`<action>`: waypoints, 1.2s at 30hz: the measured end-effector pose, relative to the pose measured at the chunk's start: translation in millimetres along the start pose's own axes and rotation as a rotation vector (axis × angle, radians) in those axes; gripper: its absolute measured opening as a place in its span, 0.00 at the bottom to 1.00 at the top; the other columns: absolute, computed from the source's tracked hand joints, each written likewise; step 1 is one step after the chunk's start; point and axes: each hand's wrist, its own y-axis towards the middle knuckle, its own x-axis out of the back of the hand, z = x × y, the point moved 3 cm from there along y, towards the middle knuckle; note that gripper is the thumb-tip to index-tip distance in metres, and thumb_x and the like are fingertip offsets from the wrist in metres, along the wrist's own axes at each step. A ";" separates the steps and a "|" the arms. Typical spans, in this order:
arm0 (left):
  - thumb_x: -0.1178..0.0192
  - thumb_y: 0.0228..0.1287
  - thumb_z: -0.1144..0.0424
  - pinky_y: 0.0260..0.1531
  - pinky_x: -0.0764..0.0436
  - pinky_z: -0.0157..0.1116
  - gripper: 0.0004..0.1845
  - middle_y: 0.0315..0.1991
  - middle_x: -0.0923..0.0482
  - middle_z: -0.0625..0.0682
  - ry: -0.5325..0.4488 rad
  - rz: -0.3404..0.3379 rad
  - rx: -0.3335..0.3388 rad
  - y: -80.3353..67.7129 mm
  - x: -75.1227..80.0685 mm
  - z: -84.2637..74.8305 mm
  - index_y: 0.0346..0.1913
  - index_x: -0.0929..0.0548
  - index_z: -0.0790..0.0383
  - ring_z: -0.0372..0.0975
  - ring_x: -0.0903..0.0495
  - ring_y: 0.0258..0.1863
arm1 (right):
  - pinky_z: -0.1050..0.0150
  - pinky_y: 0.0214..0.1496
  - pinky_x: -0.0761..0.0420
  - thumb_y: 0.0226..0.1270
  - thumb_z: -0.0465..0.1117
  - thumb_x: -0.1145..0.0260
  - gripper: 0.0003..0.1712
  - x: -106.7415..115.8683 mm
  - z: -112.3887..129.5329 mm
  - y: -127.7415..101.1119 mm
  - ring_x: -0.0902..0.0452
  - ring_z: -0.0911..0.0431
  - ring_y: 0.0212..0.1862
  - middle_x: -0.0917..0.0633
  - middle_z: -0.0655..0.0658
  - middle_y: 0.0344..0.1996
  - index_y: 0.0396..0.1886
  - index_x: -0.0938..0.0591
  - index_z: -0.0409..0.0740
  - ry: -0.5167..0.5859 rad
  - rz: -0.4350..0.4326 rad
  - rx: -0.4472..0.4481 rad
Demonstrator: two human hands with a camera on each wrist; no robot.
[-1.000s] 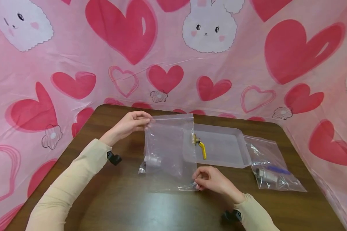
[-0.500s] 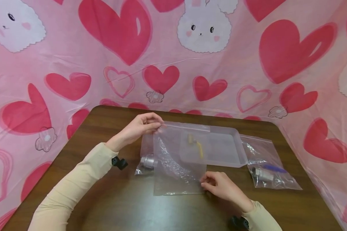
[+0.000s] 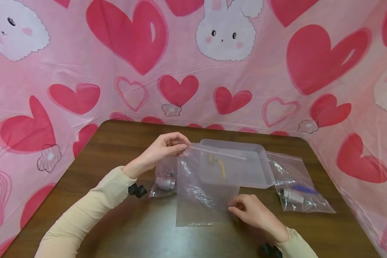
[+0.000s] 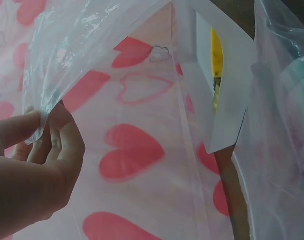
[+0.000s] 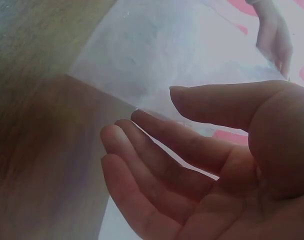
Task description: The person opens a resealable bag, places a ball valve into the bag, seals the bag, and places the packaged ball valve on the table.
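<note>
- Clear zip bag [image 3: 206,186]: empty and held up slanting over the table; its top edge is raised at the left hand, and its lower edge lies on the wood in front of the right hand.
- Left hand [image 3: 161,150]: fingers [image 4: 52,135] and thumb are pressed together, pinching the bag's upper left corner; the film hangs away to the right of the fingertips.
- Right hand [image 3: 254,211]: at the bag's lower right corner. The wrist view shows the fingers [image 5: 157,165] gently bent and spread, with the thumb apart above them and the film's edge lying across the fingers. Whether they nip the film I cannot tell.
- Shallow clear tray [image 3: 261,168]: just beyond the right fingertips, partly behind the bag. It holds a brass valve with a yellow handle [image 3: 221,168], seen through the film.
- Small bag with a metal fitting [image 3: 166,182]: lies on the table below the left fingertips, touching or overlapped by the held bag's left edge.
- Second bag with a metal fitting and a blue part [image 3: 296,193]: to the right of the right fingertips, beside the tray, apart from the hand.
- Brown table [image 3: 116,143]: bare wood shows left of the left hand and towards the viewer from both hands.
- Pink cloth with hearts and rabbits [image 3: 148,53]: rises at the table's far and side edges, closing them in.
</note>
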 end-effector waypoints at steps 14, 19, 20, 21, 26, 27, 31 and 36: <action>0.40 0.68 0.69 0.49 0.14 0.45 0.13 0.50 0.17 0.67 0.058 -0.015 -0.020 -7.9 -9.0 -8.1 0.54 0.21 0.70 0.47 0.13 0.43 | 0.70 0.37 0.20 0.67 0.42 0.32 0.05 31.3 18.0 1.3 0.23 0.72 0.37 0.11 0.52 0.36 0.39 0.13 0.48 0.011 -0.128 0.040; 0.39 0.68 0.69 0.46 0.13 0.41 0.12 0.50 0.17 0.67 0.098 -0.027 -0.042 -9.4 -9.3 -8.2 0.52 0.19 0.66 0.45 0.13 0.41 | 0.71 0.35 0.21 0.67 0.42 0.32 0.03 42.5 24.6 5.2 0.25 0.72 0.33 0.12 0.55 0.32 0.38 0.14 0.50 0.020 -0.181 0.004; 0.39 0.68 0.69 0.46 0.13 0.41 0.11 0.50 0.18 0.67 0.100 -0.027 -0.048 -9.8 -9.7 -8.1 0.52 0.19 0.66 0.46 0.13 0.42 | 0.71 0.34 0.21 0.67 0.41 0.32 0.03 44.8 25.9 6.0 0.25 0.72 0.33 0.13 0.56 0.32 0.38 0.14 0.50 0.025 -0.195 0.001; 0.39 0.68 0.69 0.46 0.13 0.40 0.11 0.50 0.17 0.67 0.107 -0.028 -0.054 -10.3 -10.0 -8.1 0.52 0.19 0.65 0.45 0.13 0.42 | 0.71 0.34 0.20 0.66 0.40 0.31 0.03 46.9 27.2 7.0 0.24 0.72 0.33 0.13 0.56 0.31 0.38 0.14 0.49 0.034 -0.207 0.000; 0.39 0.68 0.69 0.45 0.14 0.36 0.11 0.49 0.16 0.62 0.143 -0.028 -0.089 -15.1 -11.0 -11.0 0.51 0.18 0.64 0.42 0.15 0.43 | 0.69 0.39 0.15 0.67 0.39 0.32 0.05 57.5 34.9 10.7 0.19 0.71 0.37 0.11 0.52 0.35 0.41 0.14 0.47 0.090 -0.226 -0.006; 0.39 0.68 0.69 0.45 0.14 0.35 0.10 0.49 0.16 0.61 0.152 -0.029 -0.094 -15.7 -10.8 -11.6 0.51 0.18 0.63 0.41 0.15 0.43 | 0.69 0.39 0.15 0.67 0.39 0.32 0.05 59.4 36.5 11.3 0.19 0.71 0.38 0.11 0.52 0.35 0.41 0.14 0.46 0.099 -0.225 -0.007; 0.39 0.67 0.69 0.44 0.14 0.34 0.10 0.48 0.16 0.60 0.175 -0.030 -0.113 -17.3 -9.7 -14.2 0.50 0.18 0.63 0.39 0.15 0.43 | 0.69 0.39 0.15 0.67 0.40 0.32 0.07 65.2 42.8 13.6 0.18 0.69 0.38 0.11 0.51 0.36 0.43 0.15 0.46 0.108 -0.233 -0.005; 0.39 0.67 0.70 0.44 0.15 0.32 0.10 0.48 0.15 0.59 0.215 -0.038 -0.134 -19.1 -8.6 -16.1 0.49 0.17 0.63 0.39 0.14 0.44 | 0.71 0.39 0.15 0.66 0.38 0.31 0.08 70.7 49.3 17.9 0.17 0.68 0.36 0.11 0.50 0.34 0.43 0.15 0.44 0.112 -0.266 0.020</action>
